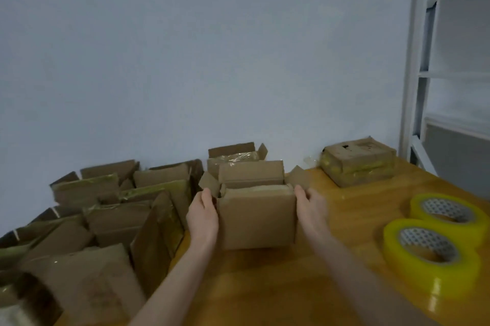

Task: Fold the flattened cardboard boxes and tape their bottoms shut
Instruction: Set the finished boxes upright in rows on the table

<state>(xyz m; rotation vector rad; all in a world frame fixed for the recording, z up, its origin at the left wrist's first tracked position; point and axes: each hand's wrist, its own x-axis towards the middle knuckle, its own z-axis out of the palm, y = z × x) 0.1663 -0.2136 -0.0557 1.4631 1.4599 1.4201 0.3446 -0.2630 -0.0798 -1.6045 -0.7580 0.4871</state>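
A brown cardboard box [256, 217] stands upright in the middle of the wooden table [278, 286], its top flaps spread open. My left hand [202, 215] presses against its left side and my right hand [310, 209] against its right side, so both hold it between them. Two rolls of yellow tape [431, 251] lie flat on the table to the right, one behind the other. The box's bottom is hidden from view.
Several folded, taped boxes [114, 209] crowd the left of the table up to the wall. Another open box [236, 157] stands just behind the held one. A bundle of flattened cardboard [359, 162] lies at the back right. A white metal shelf frame [416, 87] rises at the right.
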